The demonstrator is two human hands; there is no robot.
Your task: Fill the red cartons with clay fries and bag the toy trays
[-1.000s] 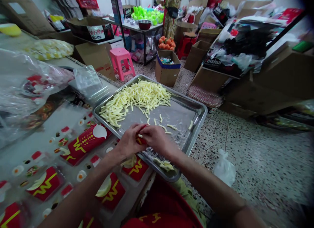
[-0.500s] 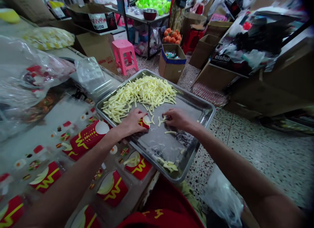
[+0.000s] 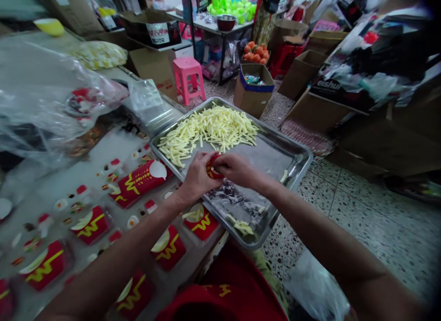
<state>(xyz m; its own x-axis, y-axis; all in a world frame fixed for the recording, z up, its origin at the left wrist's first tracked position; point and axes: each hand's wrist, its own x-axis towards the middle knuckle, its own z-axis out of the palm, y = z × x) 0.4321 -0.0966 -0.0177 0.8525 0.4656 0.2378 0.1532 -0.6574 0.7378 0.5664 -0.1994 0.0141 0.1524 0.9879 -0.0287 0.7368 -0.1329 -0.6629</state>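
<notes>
My left hand (image 3: 200,174) is wrapped round a small red fries carton (image 3: 213,167) above the metal tray (image 3: 275,155). My right hand (image 3: 237,169) meets it, its fingers pinched together at the carton's mouth; the fingers mostly hide what they hold, which looks like fries. Behind both hands, a heap of pale yellow fries (image 3: 220,128) fills the tray's far left part. A few fry pieces (image 3: 241,225) lie in its near corner, and one fry (image 3: 284,176) is by the right rim.
Left of the tray, the table holds several flat red packs with yellow zigzags (image 3: 91,225), a larger red carton (image 3: 138,183) and small food pieces. Clear plastic bags (image 3: 51,91) lie farther back. A pink stool (image 3: 189,79) and cardboard boxes (image 3: 253,95) stand on the speckled floor.
My right hand has moved left from the loose fries on the tray to the carton. The loose fries that lay by it no longer show. The view has shifted slightly left.
</notes>
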